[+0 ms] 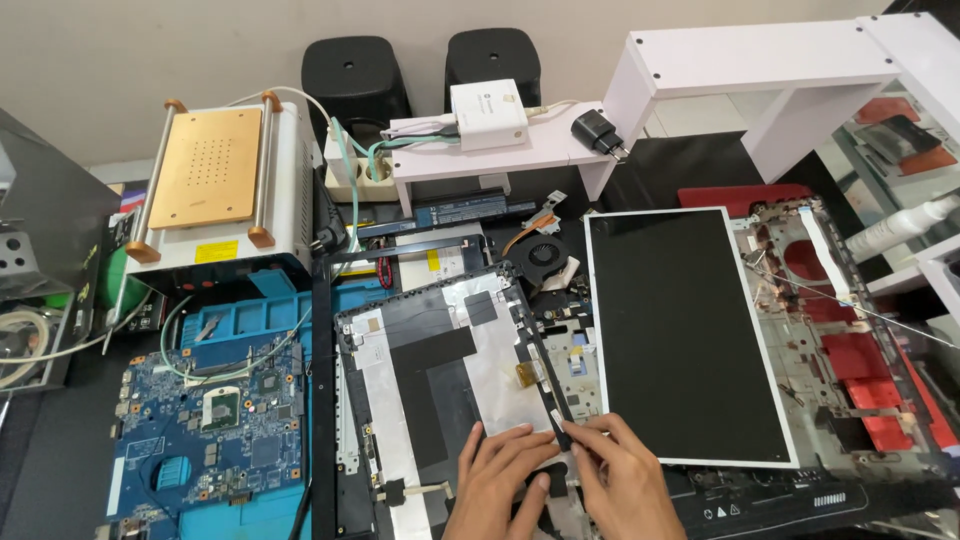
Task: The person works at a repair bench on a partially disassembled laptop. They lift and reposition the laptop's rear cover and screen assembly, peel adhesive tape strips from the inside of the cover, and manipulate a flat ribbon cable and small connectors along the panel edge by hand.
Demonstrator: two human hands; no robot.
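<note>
My left hand lies flat on the lower part of an opened laptop lid back, fingers spread on its silver foil and black tape. My right hand pinches a thin black strip with a white end at the lid's right edge, where a narrow black cable or bezel bar runs up. A loose screen panel, black with a white border, lies just right of both hands. A gold flex connector sits on the foil above my fingers.
A blue motherboard rests on a blue mat at the left. A heating plate machine stands at the back left. A cooling fan lies behind the lid. A red laptop chassis sits at the right, white shelves behind.
</note>
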